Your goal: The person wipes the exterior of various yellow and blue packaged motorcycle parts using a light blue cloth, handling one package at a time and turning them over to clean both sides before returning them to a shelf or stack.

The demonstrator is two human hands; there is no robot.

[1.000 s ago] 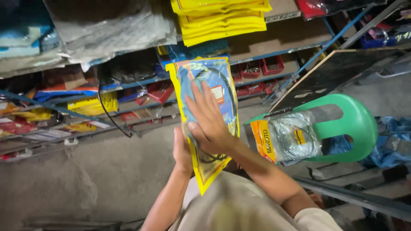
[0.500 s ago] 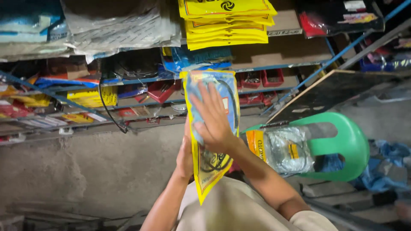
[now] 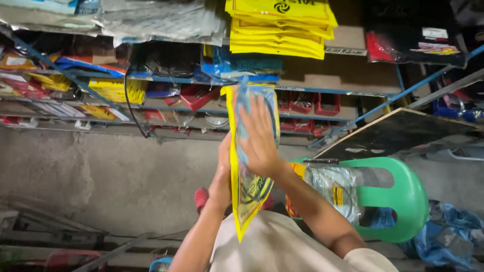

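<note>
Between your two palms, held up in front of your chest, a flat yellow-and-blue plastic packet is pressed: your right hand lies spread and flat on its near face, and your left hand backs it from behind. It seems smoothed flat and not yet put down. Its long axis runs near upright, top toward the blue shelves, bottom corner toward your shirt, beside a green plastic stool holding a bagged bundle.
</note>
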